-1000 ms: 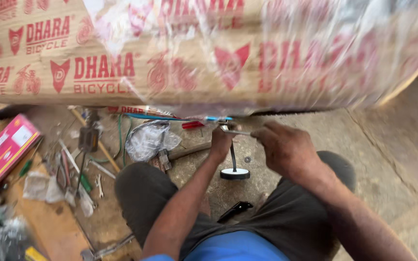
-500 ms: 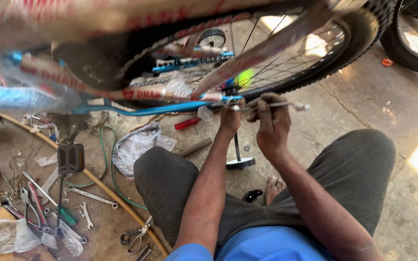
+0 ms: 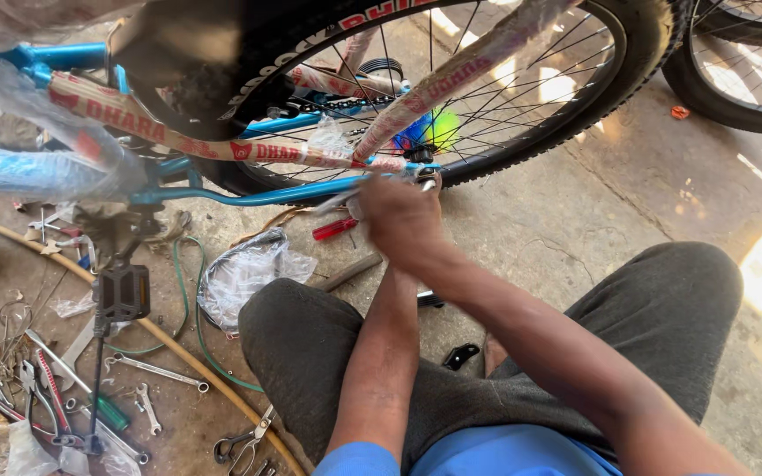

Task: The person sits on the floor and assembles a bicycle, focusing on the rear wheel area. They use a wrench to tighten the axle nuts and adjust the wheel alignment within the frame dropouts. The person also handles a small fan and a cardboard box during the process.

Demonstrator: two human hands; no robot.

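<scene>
A blue bicycle frame (image 3: 222, 196), wrapped in printed paper and clear plastic, stands in front of me with its rear wheel (image 3: 522, 97). My right hand (image 3: 403, 220) is closed at the rear axle end of the frame, blurred by motion. A silvery metal tool (image 3: 337, 201) sticks out to its left. My left forearm rises under the right wrist, which hides my left hand. I sit on the floor in dark trousers, knees apart.
A black pedal (image 3: 121, 291) hangs at the left. On the concrete floor lie a red-handled screwdriver (image 3: 335, 229), a crumpled plastic bag (image 3: 249, 273), several spanners (image 3: 147, 370) and pliers (image 3: 240, 441). A second wheel (image 3: 734, 79) stands at top right.
The view has dropped, so the wrapped frame no longer fills the picture and the rear wheel shows. Both hands stay at the rear axle and have closed together.
</scene>
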